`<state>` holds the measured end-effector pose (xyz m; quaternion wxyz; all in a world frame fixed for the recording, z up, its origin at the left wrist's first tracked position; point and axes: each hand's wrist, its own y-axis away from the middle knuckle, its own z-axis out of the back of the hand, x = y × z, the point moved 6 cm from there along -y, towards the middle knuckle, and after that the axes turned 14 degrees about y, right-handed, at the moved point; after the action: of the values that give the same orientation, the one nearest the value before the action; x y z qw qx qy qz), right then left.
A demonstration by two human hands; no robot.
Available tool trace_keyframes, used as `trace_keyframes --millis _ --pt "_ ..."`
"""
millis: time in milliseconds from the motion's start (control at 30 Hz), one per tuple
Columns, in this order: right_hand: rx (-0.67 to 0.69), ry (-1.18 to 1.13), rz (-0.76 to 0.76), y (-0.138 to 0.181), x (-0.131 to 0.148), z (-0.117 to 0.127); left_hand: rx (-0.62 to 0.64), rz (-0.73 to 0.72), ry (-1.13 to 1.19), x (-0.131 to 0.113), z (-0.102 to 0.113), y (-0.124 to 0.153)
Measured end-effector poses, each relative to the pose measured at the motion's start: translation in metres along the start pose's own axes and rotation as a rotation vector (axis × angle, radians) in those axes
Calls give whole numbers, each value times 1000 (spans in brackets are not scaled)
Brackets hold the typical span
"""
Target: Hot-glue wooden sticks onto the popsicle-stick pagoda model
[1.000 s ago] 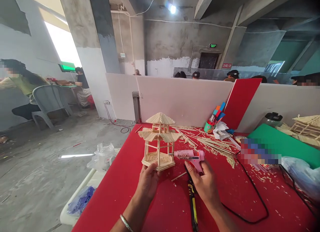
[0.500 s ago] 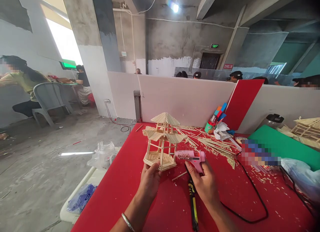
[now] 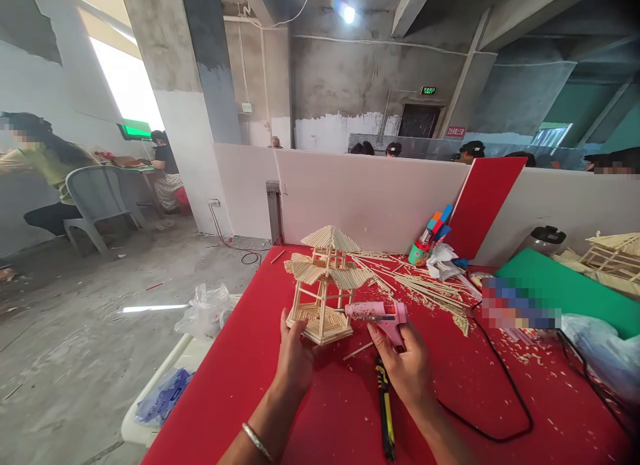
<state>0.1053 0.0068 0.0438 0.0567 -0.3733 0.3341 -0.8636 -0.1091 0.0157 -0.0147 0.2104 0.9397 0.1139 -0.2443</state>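
So my left hand has just shuffled round to the left edge of the stick pavilion, thumb against the base rim and forefinger poking up, and the whole thing has turned a touch. It's upright in front of me, over the red table. My right hand is wrapped round the pink glue gun, which slid left a bit, so I'd say a fresh spot on the base now faces the nozzle. Can't tell if the tip's touching wood or just in front of it, and no glue's visible. The rest of my left fingers are tucked underneath, so no clue how firm that grip is; same for whether the base is resting on anything. Nearer me there's a yellow-black cutter. Past the pavilion, loose sticks in a messy heap. Off right, a packet is blurred out, and another stick model is cut off.
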Motion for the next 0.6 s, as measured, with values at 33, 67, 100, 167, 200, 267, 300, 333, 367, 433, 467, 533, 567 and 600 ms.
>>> trace_keyframes --millis 33,67,100,167,200,267,300,333,367,433,467,533,567,600 --pt "-1 0 0 0 0 0 5 1 -4 0 0 0" --pt "-2 -2 -1 0 0 0 16 2 -14 0 0 -1" --pt "-2 -4 -3 0 0 0 30 2 -28 -1 -1 -1" --pt "-2 -4 -9 0 0 0 53 -3 -63 -3 -3 -2" --pt "-4 -4 -11 0 0 0 60 -3 -82 -4 -4 -2" --pt "-10 -5 -12 0 1 2 72 7 -118 -6 -6 -1" --pt "-14 -8 -10 -1 1 2 75 19 -133 -6 -6 -1" --pt "-18 -12 -7 -1 2 3 79 33 -145 -6 -7 -1" --pt "-19 -17 -5 -2 3 4 82 48 -151 -6 -7 -1" --pt "-17 -26 -3 -2 3 4 102 80 -156 -6 -6 -2" --pt "-20 -29 -5 -3 3 5 114 95 -158 -6 -6 -2" --pt "-27 -32 -9 -3 2 6 136 124 -167 -5 -5 -4" --pt "-33 -30 -8 -3 2 6 142 143 -177 -4 -5 -4" --pt "-40 -27 -5 -3 2 7 146 165 -185 -3 -4 -4"
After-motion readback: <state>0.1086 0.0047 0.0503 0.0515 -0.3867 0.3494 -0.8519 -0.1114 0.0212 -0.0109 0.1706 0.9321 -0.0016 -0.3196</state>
